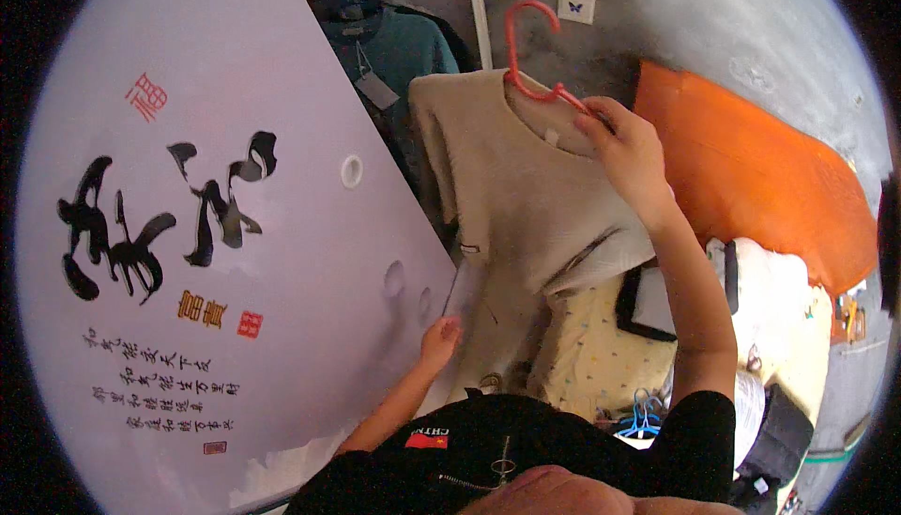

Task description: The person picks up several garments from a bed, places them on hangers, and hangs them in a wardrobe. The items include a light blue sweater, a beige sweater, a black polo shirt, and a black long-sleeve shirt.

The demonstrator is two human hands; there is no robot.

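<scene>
In my right hand [626,156] is a red plastic hanger [512,43], gripped along its right arm with the hook upward. A beige short-sleeved shirt [493,163] hangs on it, with a small tag on the edge of its left sleeve. My left hand [441,346] is lower, with its fingers curled at the edge of a large white door panel [317,247]. That panel bears black brush calligraphy and a round recessed pull. Behind the shirt, a teal garment [401,43] with a paper tag hangs in the opening beside the panel.
An orange padded headboard [746,170] stands against the grey wall at right. On the patterned bed sheet [598,346] lie a dark-edged flat item [651,307], white bedding [767,282] and black cloth [774,430]. Blue hangers [640,416] are near my right elbow. A butterfly-marked wall plate [576,6] is above.
</scene>
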